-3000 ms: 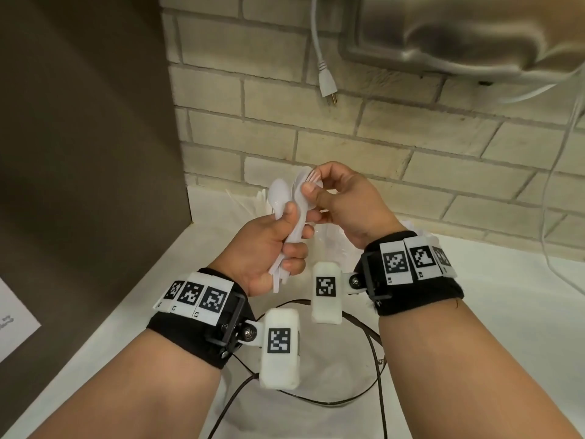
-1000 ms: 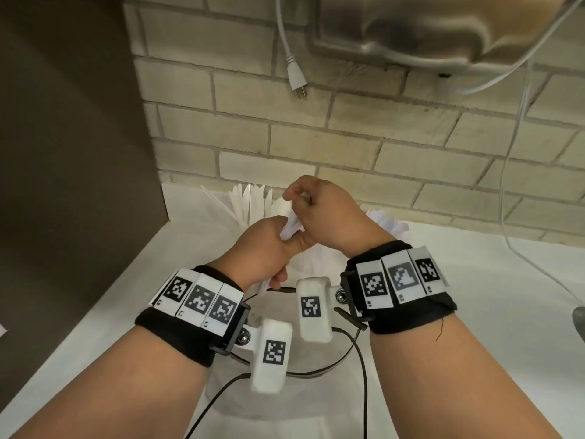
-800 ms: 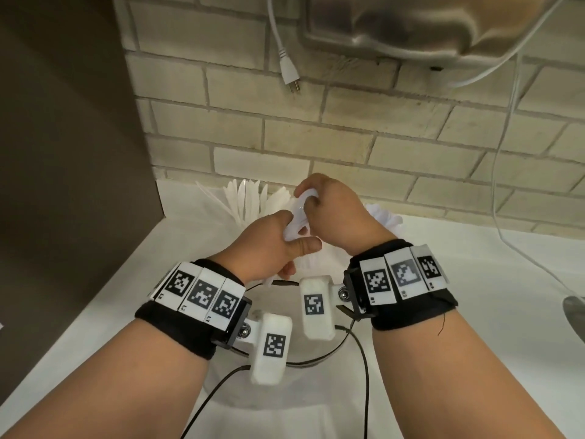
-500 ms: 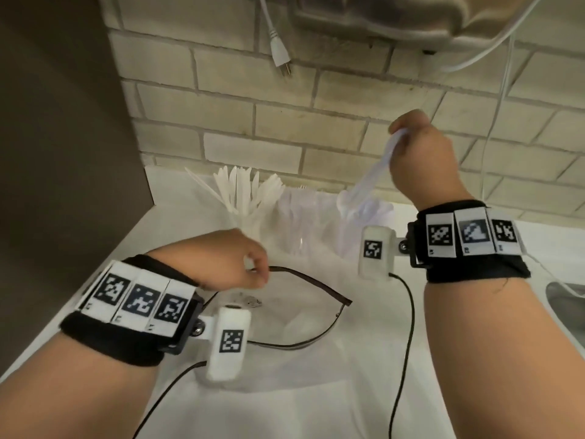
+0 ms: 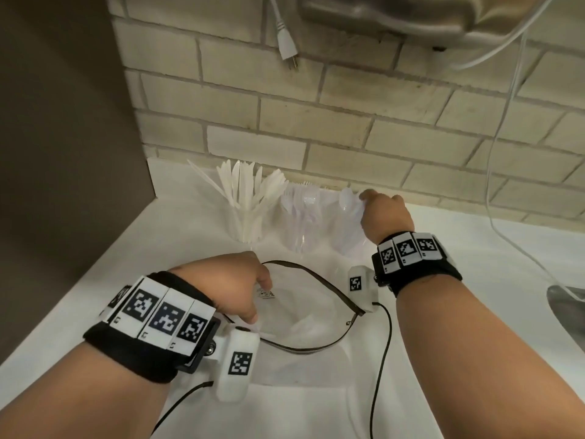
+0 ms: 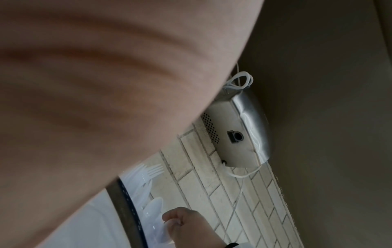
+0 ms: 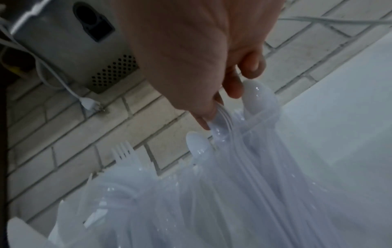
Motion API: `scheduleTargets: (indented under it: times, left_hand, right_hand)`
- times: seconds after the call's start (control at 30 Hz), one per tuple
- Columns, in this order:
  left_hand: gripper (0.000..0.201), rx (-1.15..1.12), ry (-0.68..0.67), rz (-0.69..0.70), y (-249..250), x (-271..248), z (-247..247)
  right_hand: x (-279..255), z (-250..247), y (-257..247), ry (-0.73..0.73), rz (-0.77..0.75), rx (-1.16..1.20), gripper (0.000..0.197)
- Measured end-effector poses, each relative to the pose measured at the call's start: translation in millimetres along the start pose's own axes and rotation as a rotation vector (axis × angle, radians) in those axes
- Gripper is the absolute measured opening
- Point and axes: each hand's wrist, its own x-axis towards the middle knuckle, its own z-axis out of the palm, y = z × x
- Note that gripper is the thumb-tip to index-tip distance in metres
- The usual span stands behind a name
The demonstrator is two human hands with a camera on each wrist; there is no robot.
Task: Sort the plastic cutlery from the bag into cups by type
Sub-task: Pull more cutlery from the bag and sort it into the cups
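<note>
Three clear cups stand by the brick wall: a knife cup [image 5: 243, 213], a fork cup [image 5: 300, 213] and a spoon cup [image 5: 346, 236]. My right hand [image 5: 384, 213] is over the spoon cup and pinches a few white spoons [image 7: 222, 127] by their bowls, handles down inside the cup. My left hand [image 5: 240, 286] is low at the clear bag [image 5: 304, 315], fingers curled at its brown zip rim [image 5: 319, 280]. In the left wrist view the palm [image 6: 84, 100] hides the fingers; the rim [image 6: 127, 209] runs out from under it.
A dark partition [image 5: 63, 153] closes off the left side. A metal dispenser [image 5: 411, 14] hangs on the wall above, with a loose white plug [image 5: 286, 42] and a white cord [image 5: 506, 153]. A metal sink edge [image 5: 566, 305] shows at far right. Black cables cross the white counter [image 5: 474, 264].
The right hand took spoons out of the left hand's bunch, lifted them up to the right, then lowered them into the right cup. The left hand dropped to the bag.
</note>
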Motion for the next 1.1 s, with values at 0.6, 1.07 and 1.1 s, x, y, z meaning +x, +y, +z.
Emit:
scheduleTargets:
  times: [0.6, 1.07, 1.1]
  left_hand:
    - [0.089, 0.033, 0.13, 0.0, 4.1, -0.2, 7.8]
    - [0.143, 0.039, 0.117, -0.038, -0.3, -6.8, 24.6]
    - [0.141, 0.043, 0.114, -0.033, -0.7, -7.0, 24.8]
  right_hand:
    - [-108.7, -28.0, -99.7, -0.459, -0.685, -0.142, 0.026]
    - [-126.8, 59.5, -94.3, -0.744, -0.574, -0.345, 0.044]
    - [-126.7, 61.6, -93.4, -0.768, -0.574, -0.363, 0.04]
